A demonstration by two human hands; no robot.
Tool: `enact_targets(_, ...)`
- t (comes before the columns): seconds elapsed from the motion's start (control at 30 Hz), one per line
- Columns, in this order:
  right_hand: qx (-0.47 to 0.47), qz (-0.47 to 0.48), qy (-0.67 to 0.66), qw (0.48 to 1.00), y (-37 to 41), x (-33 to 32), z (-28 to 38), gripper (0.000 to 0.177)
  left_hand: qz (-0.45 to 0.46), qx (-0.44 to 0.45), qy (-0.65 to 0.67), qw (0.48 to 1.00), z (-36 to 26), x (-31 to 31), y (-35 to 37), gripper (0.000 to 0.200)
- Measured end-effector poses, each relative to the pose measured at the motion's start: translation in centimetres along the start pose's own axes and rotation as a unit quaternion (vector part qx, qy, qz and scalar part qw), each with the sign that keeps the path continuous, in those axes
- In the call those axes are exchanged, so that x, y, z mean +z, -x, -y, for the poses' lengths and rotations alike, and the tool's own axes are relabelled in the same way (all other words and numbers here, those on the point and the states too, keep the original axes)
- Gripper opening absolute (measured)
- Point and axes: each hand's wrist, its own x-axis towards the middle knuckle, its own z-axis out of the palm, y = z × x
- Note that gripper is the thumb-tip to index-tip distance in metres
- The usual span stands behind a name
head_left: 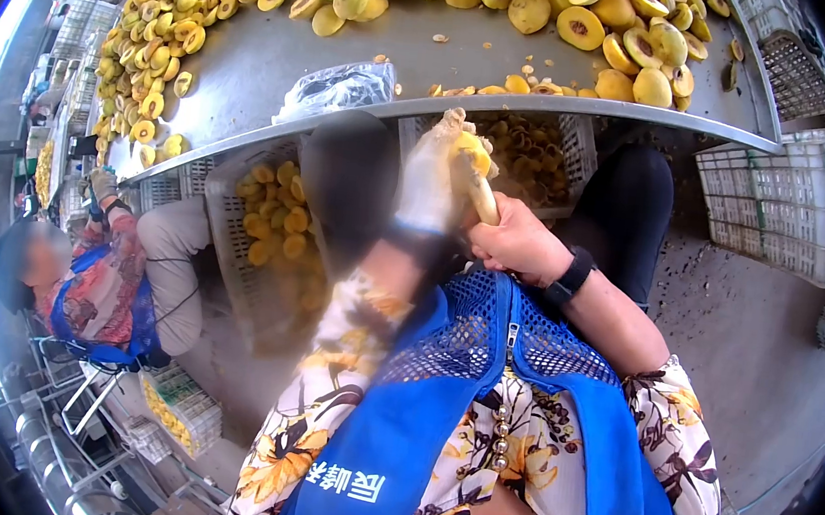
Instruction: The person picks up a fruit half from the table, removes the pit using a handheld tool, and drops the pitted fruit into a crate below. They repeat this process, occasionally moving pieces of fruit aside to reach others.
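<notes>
My left hand (430,184), in a pale, soiled glove, is closed around a yellow peach half (471,151) just below the table edge. Blur softens this hand and forearm. My bare right hand (524,244) grips a pale-handled tool (485,203), whose upper end meets the peach; its working tip is hidden there. Beyond both hands, many cut yellow peaches (582,29) lie on the metal table (434,57), some with dark pits or hollows showing. Below the table edge, a crate (590,150) holds more peach pieces (534,155), partly hidden behind my left hand.
A crumpled clear plastic bag (340,89) lies at the table's near edge. Another crate of peach halves (276,213) stands lower left. White crates (787,186) are stacked at right. A seated person (108,286) in a blue vest is at left.
</notes>
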Motion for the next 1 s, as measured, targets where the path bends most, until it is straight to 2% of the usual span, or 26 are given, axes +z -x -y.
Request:
enact_targets(0.2, -0.004, -0.024, 0.026, 0.999, -0.4, 0.2, -1.1, 0.013, 0.049, -0.077, -0.039, 0.995, -1.3, 0.1, 0.0, 0.027)
enact_targets(0.3, -0.021, -0.048, 0.061, 0.997, -0.5, 0.4, -1.1, 0.014, 0.055, -0.049, -0.037, 0.997, -1.0, -0.1, -0.4, 0.026)
enact_targets(0.4, -0.047, -0.068, 0.115, 0.99, -0.4, 0.5, -0.9, 0.015, 0.076, 0.035, -0.106, 0.991, -0.8, -0.7, -0.6, 0.023)
enact_targets(0.47, -0.042, -0.071, 0.136, 0.987, -0.3, 0.4, -0.6, 0.016, 0.053, -0.01, -0.08, 0.995, -0.9, -0.5, -0.6, 0.023)
enact_targets(0.6, -0.117, -0.101, 0.215, 0.964, -1.2, -0.5, -2.7, 0.017, 0.021, -0.098, -0.02, 0.995, -0.7, -0.3, -0.8, 0.023)
enact_targets(0.67, -0.148, -0.124, 0.27, 0.943, -1.3, -0.8, -2.4, 0.018, 0.009, -0.059, -0.025, 0.998, -0.5, -0.1, -0.9, 0.024)
enact_targets(0.7, -0.164, -0.119, 0.266, 0.942, -1.2, -0.8, -2.1, 0.017, 0.002, -0.039, -0.025, 0.999, -0.4, -0.1, -1.0, 0.025)
enact_targets(0.77, -0.196, -0.104, 0.264, 0.939, -1.1, -0.7, -1.4, 0.016, 0.052, -0.006, 0.001, 0.999, -0.2, -1.1, -0.9, 0.024)
enact_targets(0.87, -0.061, -0.034, 0.109, 0.992, -0.8, -0.2, -0.9, 0.012, 0.074, 0.059, 0.003, 0.995, -0.2, -0.6, -0.4, 0.02)
enact_targets(0.9, -0.05, -0.016, 0.084, 0.995, -0.7, 0.0, -0.7, 0.012, 0.07, 0.081, -0.003, 0.994, -0.4, -0.2, -0.1, 0.018)
enact_targets(0.97, -0.015, 0.033, 0.003, 0.999, -0.6, -0.5, -1.2, 0.013, 0.043, 0.141, -0.172, 0.974, -0.7, 0.1, 0.5, 0.018)
enact_targets(1.0, 0.004, 0.055, -0.037, 0.998, -0.6, -0.8, -1.4, 0.013, 0.052, 0.162, -0.181, 0.969, -0.1, -0.5, 0.0, 0.019)
